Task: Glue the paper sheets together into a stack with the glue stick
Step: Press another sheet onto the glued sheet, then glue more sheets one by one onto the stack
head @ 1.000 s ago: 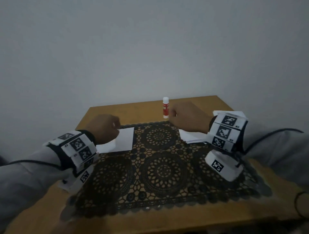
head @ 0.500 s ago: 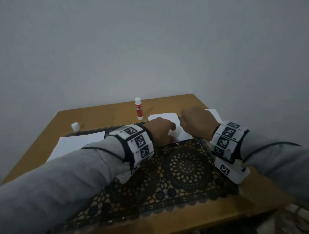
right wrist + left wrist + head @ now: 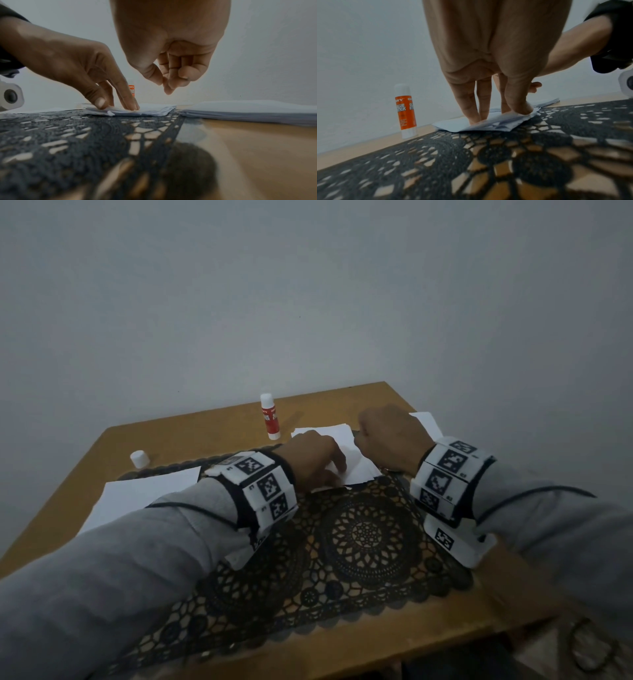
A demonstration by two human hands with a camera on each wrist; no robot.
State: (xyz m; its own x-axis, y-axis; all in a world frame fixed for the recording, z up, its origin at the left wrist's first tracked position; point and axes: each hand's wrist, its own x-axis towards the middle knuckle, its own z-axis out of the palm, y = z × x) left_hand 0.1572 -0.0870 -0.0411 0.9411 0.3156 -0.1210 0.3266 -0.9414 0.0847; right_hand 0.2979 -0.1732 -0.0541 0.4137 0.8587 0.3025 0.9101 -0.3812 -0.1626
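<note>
upright, glue stick (image 3: 270, 417) beside paper sheets (image 3: 356, 465)

Grey sleeves (image 3: 113, 563) on both arms; each wrist wears a black band (image 3: 239, 501) clad in white marker tiles (image 3: 445, 474), thin black cable (image 3: 534, 498) trailing, white camera housing (image 3: 455, 542) beneath.
</note>
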